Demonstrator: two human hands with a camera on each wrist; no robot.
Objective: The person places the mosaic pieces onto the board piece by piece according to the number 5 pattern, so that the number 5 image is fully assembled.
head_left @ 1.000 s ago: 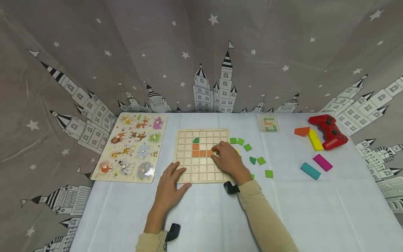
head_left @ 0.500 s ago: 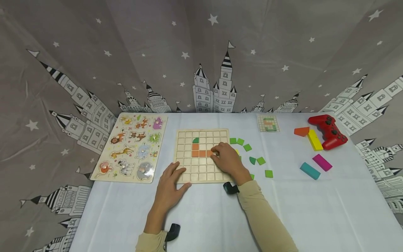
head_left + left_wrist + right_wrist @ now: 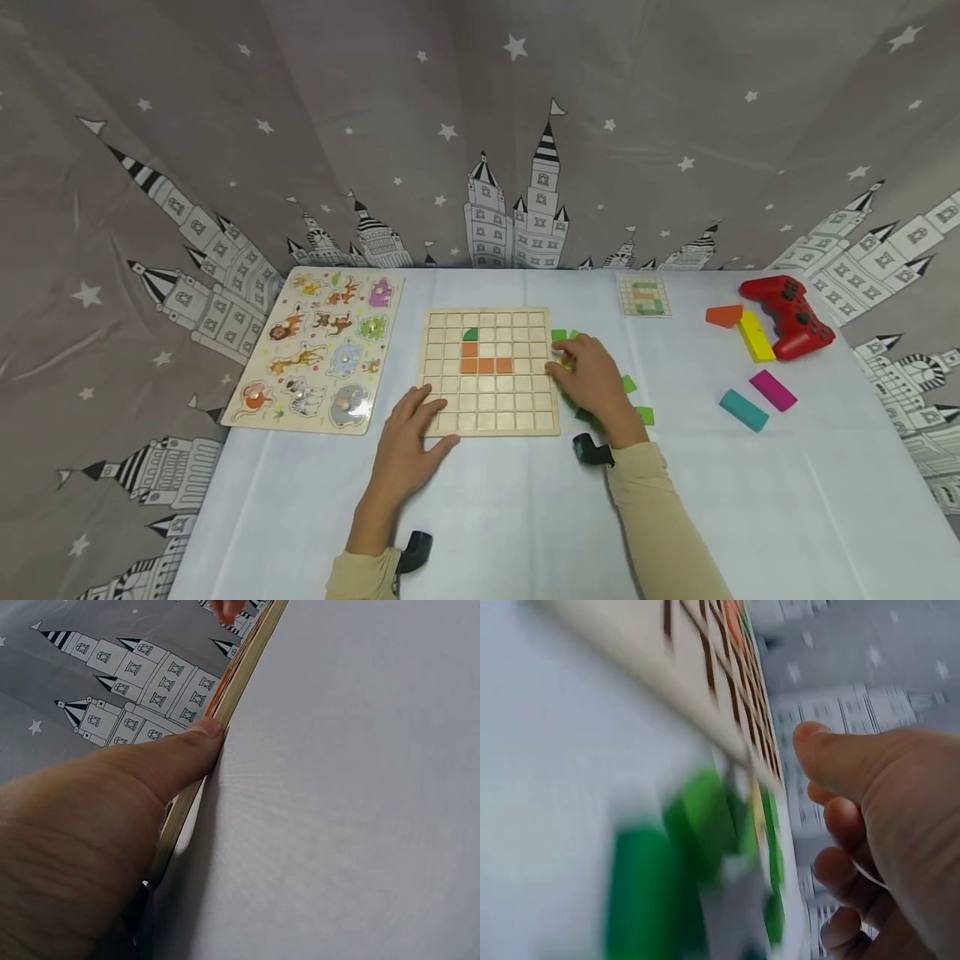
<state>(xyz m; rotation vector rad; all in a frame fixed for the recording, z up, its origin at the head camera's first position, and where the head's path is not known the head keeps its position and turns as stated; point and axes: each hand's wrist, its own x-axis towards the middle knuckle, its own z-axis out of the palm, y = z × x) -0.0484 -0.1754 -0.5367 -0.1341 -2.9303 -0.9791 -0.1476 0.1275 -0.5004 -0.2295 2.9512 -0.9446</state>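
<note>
A wooden grid board (image 3: 491,421) lies on the white table. Set in its cells are several orange square tiles (image 3: 486,366) in an L shape, with a dark green rounded tile (image 3: 470,334) above them. My left hand (image 3: 405,450) rests relaxed at the board's lower left corner, and in the left wrist view its thumb (image 3: 202,729) touches the board's edge. Just right of the board, my right hand (image 3: 596,383) hovers over loose green tiles (image 3: 646,416), partly hiding them. Its fingers are loosely bent with nothing between them; the right wrist view is blurred.
An animal peg puzzle (image 3: 311,354) lies on the left. At the back right is a small pattern card (image 3: 643,296). Farther right are a red game controller (image 3: 789,317) and orange, yellow, magenta and teal blocks (image 3: 744,410). A grey castle-print curtain (image 3: 360,100) hangs behind.
My right hand has let go of the rightmost orange tile, which stays in its cell, and has moved right over the loose green tiles. My left hand has stayed at the corner.
</note>
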